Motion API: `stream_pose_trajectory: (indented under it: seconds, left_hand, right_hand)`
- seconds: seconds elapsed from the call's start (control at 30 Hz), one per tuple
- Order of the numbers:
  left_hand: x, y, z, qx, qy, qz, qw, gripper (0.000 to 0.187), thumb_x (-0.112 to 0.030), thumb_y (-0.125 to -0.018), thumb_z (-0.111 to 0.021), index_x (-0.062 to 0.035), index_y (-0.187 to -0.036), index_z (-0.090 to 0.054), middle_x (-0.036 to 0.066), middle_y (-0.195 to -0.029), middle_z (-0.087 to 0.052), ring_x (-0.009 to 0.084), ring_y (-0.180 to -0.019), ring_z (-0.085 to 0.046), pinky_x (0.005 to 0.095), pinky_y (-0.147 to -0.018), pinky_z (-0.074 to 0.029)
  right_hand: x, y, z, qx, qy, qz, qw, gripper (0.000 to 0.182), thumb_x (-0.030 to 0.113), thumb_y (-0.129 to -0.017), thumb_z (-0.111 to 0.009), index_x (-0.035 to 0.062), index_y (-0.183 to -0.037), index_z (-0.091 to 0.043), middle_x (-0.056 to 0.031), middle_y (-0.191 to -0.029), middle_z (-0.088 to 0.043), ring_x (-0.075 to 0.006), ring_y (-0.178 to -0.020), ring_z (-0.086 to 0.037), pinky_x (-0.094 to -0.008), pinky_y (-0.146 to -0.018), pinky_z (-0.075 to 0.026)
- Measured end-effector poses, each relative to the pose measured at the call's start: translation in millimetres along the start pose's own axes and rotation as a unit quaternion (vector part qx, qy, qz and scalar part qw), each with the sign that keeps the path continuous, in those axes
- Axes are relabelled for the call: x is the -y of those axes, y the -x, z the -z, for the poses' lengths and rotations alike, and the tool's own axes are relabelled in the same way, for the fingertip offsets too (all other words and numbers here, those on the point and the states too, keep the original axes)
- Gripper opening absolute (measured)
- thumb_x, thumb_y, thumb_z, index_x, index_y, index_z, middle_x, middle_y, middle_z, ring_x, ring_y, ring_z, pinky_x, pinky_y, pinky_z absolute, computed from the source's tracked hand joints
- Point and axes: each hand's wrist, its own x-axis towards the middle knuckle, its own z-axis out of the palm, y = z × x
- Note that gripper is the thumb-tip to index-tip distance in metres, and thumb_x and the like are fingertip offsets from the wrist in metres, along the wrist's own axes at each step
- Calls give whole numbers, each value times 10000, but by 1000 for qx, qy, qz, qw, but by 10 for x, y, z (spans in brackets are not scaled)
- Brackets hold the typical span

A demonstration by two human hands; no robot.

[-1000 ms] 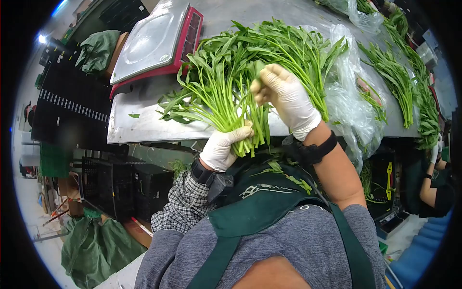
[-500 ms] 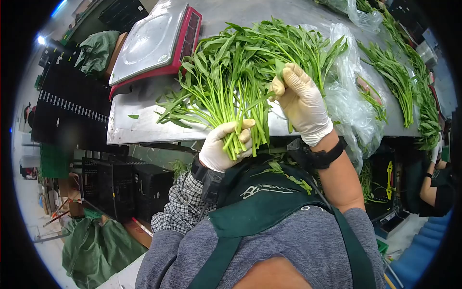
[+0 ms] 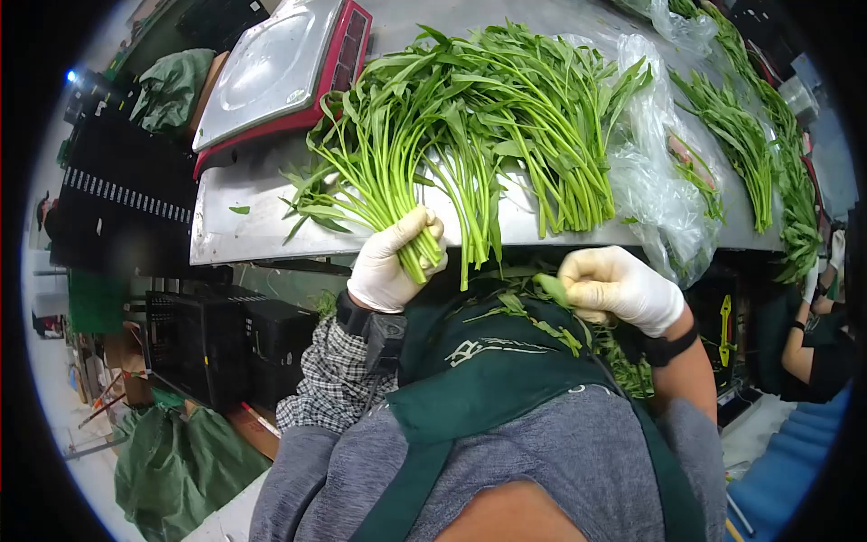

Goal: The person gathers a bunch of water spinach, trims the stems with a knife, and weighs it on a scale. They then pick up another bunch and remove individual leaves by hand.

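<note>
Down from the greens to beside the apron, the right hand has moved; the left hand has drawn its bunch leftward, away from the neighbouring stems.

From the view's centre, the smooth metal tabletop spans ten to two o'clock, its far side cut off. Toward six, the dark green cloth apron carries pale lettering, too creased to read. Long-leaved greens heap at one o'clock, slender stems pointing near-side. At eleven sits a red-sided scale with a flat metal pan; its panel is illegible. Crumpled clear plastic lies between two and three, blurring what is beneath. Another person's arm, past three, is cropped by the dark rim.

White-gloved left fingers clamp the stem bunch, leaves fanning toward twelve over the tabletop. Right thumb and fingers pinch a leaf scrap, partly hidden by them.
</note>
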Motion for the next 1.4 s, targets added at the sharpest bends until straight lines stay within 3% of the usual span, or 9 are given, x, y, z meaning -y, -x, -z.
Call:
stream_pose_trajectory:
  seconds: [0.03, 0.07, 0.1, 0.27, 0.53, 0.73, 1.0, 1.1, 1.4]
  left_hand:
    - [-6, 17, 6, -1, -22, 0, 1000, 157, -213, -875, -528, -57, -877, -537, 49, -749, -507, 138, -555, -425, 268, -493, -353]
    - [-7, 35, 47, -2, -17, -1, 1000, 157, -213, -875, -528, -57, -877, -537, 49, -749, -507, 138, -555, -425, 268, -493, -353]
    - [-16, 44, 95, -28, -66, 1, 997, 155, -200, -865, -536, -46, -883, -545, 63, -782, -532, 145, -583, -457, 272, -514, -381]
    - [-61, 153, 76, -107, -205, 6, 973, 170, -126, -831, -555, 14, -926, -570, 122, -876, -622, 174, -703, -588, 261, -622, -484]
    - [89, 189, 52, -111, -182, 67, 975, 231, -112, -821, -596, 33, -1000, -575, 78, -720, -612, 155, -599, -588, 247, -566, -487]
    - [206, 135, 22, -106, -115, 141, 978, 165, -175, -828, -608, -42, -917, -568, 37, -705, -576, 142, -602, -555, 258, -540, -459]
    - [279, 152, 17, -99, -54, 66, 991, 222, -150, -836, -582, -7, -1005, -562, 59, -823, -602, 145, -685, -579, 257, -579, -470]
    - [314, 123, 33, -71, 41, 55, 995, 284, -153, -866, -529, 1, -1105, -523, 112, -996, -608, 191, -872, -610, 333, -795, -503]
    - [86, 167, 145, -17, 3, 55, 998, 243, -195, -844, -526, -6, -993, -558, 81, -839, -573, 211, -744, -542, 354, -707, -446]
  right_hand:
    - [-82, 34, 59, -80, 107, -32, 990, 165, 188, -842, -581, 34, -782, -575, -11, -611, -508, -104, -510, -473, -224, -486, -378]
    - [-225, 28, 135, -135, 330, 107, 928, 179, 195, -824, -593, 32, -752, -584, -38, -622, -532, -161, -526, -507, -256, -518, -409]
    - [-327, 22, 186, -180, 527, 241, 795, 193, 203, -806, -605, 30, -722, -593, -66, -633, -555, -218, -543, -541, -287, -549, -439]
    - [-151, -360, -166, -231, 423, 236, 844, 201, 217, -770, -627, 27, -708, -609, -126, -657, -576, -279, -589, -569, -334, -571, -458]
    - [-235, -831, -353, -276, 561, 175, 761, 276, 303, -763, -626, 37, -686, -609, -136, -610, -576, -281, -567, -586, -345, -529, -456]
    - [-174, -785, -509, -266, 470, 173, 824, 226, 248, -758, -646, 42, -689, -584, -107, -568, -564, -243, -514, -567, -330, -487, -441]
    - [-234, -745, -580, -265, 463, 202, 821, 225, 234, -764, -641, 55, -663, -549, -96, -566, -551, -257, -513, -556, -340, -479, -430]
    - [-273, -816, -633, -265, 505, 264, 778, 215, 224, -758, -642, 66, -658, -538, -92, -587, -540, -265, -536, -552, -344, -496, -434]
    - [-152, -769, -331, -297, 488, 254, 781, 131, 158, -762, -641, 48, -746, -572, -119, -645, -560, -257, -575, -570, -327, -517, -443]
